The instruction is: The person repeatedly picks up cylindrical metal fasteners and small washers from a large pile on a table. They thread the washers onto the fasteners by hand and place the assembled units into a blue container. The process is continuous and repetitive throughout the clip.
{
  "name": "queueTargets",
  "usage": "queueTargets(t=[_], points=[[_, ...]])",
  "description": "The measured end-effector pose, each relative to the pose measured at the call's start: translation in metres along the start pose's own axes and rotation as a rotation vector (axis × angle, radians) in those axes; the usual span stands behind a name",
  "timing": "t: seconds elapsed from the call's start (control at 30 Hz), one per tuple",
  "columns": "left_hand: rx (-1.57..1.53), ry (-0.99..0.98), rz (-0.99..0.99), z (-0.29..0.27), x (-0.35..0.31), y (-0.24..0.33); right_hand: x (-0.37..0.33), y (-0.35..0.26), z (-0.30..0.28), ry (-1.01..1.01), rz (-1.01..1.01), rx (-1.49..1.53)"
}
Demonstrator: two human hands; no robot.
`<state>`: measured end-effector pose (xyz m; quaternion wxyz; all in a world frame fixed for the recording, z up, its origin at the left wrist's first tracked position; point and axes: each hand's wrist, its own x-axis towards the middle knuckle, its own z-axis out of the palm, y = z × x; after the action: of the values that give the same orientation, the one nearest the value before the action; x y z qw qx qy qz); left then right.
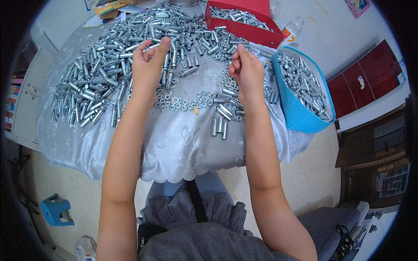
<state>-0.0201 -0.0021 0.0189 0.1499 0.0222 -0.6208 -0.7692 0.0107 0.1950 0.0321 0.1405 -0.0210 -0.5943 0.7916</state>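
Grey clothing [200, 237] is nearest; beyond it, the left hand [150, 65] is half open, fingers bent, above a heap of metal bolts [89, 93] spreading left and forward. The right hand [249, 71] is curled, thumb toward fingers. I cannot tell whether either hand holds anything. Nuts [184, 102] lie between the hands on the surface [174, 139]; a blue bin [307, 122] of bolts stands just right of the right hand.

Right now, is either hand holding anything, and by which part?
Cannot tell: nothing shows in the left hand or right hand, but either could hide something small.
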Motion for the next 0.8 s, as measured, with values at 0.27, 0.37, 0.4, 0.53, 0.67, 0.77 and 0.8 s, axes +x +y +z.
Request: queueTargets(t=[0.27,0.37,0.4,0.53,0.67,0.77,0.8], points=[[0.492,-0.521,0.311,0.019,-0.036,-0.014,0.002,0.0,-0.001,-0.019,0.031,-0.023],[0.563,-0.667,0.626,0.021,-0.043,-0.022,0.003,-0.001,-0.003,-0.013,0.034,-0.016],[0.577,-0.723,0.711,0.022,-0.044,-0.022,0.003,-0.001,-0.004,-0.016,0.034,-0.024],[0.731,-0.935,0.725,0.019,-0.045,-0.018,0.004,-0.001,-0.004,-0.02,0.075,-0.118],[0.736,-0.94,0.766,0.017,-0.047,-0.02,0.007,0.009,-0.005,-0.024,-0.02,-0.313],[0.745,-0.939,0.78,0.018,-0.047,-0.017,0.011,0.018,-0.01,0.007,-0.137,-0.553],[0.74,-0.939,0.788,0.018,-0.047,-0.017,0.011,0.02,-0.013,0.043,-0.171,-0.677]])
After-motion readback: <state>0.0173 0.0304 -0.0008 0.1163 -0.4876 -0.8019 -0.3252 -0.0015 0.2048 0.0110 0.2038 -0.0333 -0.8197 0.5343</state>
